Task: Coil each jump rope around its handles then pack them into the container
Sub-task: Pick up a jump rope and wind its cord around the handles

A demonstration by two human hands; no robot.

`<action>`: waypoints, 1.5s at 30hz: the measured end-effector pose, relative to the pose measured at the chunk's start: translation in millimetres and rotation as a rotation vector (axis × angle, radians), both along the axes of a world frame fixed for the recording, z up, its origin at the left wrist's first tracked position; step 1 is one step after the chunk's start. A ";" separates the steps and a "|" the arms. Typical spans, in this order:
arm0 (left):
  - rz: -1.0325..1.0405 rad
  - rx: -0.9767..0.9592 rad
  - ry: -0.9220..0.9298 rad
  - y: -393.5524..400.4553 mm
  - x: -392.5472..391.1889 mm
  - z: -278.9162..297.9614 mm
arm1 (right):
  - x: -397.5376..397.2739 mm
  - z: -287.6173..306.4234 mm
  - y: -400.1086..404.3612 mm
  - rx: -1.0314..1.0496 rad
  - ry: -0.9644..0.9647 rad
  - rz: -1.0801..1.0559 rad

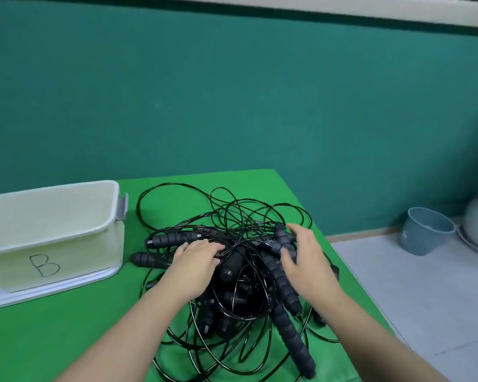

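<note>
While both hands dig in, this is how things lie:
Jump ropes (243, 271): a big black tangle of thin cords and bumpy grey handles, piled in the middle of the green table (66, 340).
Left hand (196, 267): palm down on the left side of the pile, fingers bent into the cords; I cannot tell if it has hold of one.
Right hand (305, 257): fingers spread wide over the handles on the right side, touching them, not closed round any.
Container (53, 238): white tub marked "B", just left of the pile, no ropes inside.
Blue cup (424, 230): far right, off the table.
</note>
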State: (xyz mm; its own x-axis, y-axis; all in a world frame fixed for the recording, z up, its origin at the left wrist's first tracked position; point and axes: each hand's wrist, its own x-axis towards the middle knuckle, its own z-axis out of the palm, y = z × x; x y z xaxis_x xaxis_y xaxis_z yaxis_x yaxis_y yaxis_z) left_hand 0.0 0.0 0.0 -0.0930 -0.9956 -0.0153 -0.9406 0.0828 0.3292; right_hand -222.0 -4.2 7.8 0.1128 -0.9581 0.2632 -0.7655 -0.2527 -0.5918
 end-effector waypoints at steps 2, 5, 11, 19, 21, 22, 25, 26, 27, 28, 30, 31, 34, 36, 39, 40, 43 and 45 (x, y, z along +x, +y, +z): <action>0.012 -0.042 -0.071 -6.5 0.0 -4.8 | 4.8 -9.3 -2.3 0.021 -0.008 0.029; -0.027 -0.100 -0.242 -12.0 0.3 -9.5 | 14.9 -28.3 -3.4 0.066 0.034 0.099; 0.011 -0.183 -0.177 -11.0 0.7 2.5 | 22.6 -44.0 -16.0 0.122 0.077 0.006; 0.040 -0.292 0.026 7.3 -2.2 46.1 | 15.3 -51.0 -12.8 0.240 0.130 -0.177; 0.029 -0.325 0.068 11.9 -4.2 55.4 | 15.3 -47.3 -10.6 0.243 0.128 -0.162; 0.026 -0.344 0.101 14.3 -5.5 61.2 | 16.2 -44.7 -9.3 0.238 0.135 -0.151; -0.011 -0.417 0.200 23.0 -9.7 80.4 | 20.7 -36.3 -5.4 0.217 0.181 -0.115; -0.027 -0.442 0.231 26.0 -11.1 87.4 | 22.8 -33.8 -4.1 0.209 0.186 -0.103; -0.044 -0.469 0.260 28.7 -12.3 93.9 | 24.9 -31.2 -2.7 0.198 0.179 -0.092; -0.058 -0.498 0.284 31.2 -12.9 100.3 | 26.6 -28.7 -1.4 0.185 0.163 -0.084; -0.053 -0.557 0.339 35.5 -11.9 113.5 | 28.5 -24.3 0.5 0.161 0.149 -0.066; -0.031 -0.587 0.379 37.2 -9.4 120.7 | 28.5 -22.3 2.0 0.145 0.150 -0.059; 0.033 -0.648 0.486 42.8 2.9 143.7 | 28.4 -16.5 8.4 0.052 0.086 -0.029; 0.029 -0.657 0.489 47.6 9.4 153.4 | 29.8 -10.7 12.8 0.048 -0.036 0.010; 0.000 -0.644 0.522 59.0 9.7 158.4 | 35.0 0.0 16.7 0.130 -0.146 0.112; -0.010 -0.638 0.553 63.6 7.9 159.7 | 37.3 3.3 18.1 0.153 -0.157 0.152; -0.037 -0.633 0.659 74.1 1.9 166.3 | 48.0 11.6 24.3 0.230 -0.249 0.268; -0.055 -0.636 0.745 79.4 -1.5 173.6 | 54.2 13.8 28.9 0.271 -0.330 0.308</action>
State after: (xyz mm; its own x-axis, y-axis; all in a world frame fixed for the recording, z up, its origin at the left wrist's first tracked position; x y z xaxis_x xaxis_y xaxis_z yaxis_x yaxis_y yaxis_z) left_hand -1.5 79.4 173.6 0.0925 -0.7921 0.6034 -0.4995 0.4873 0.7162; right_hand -167.7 24.7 21.6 0.3529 -0.9323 0.0795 -0.4419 -0.2410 -0.8641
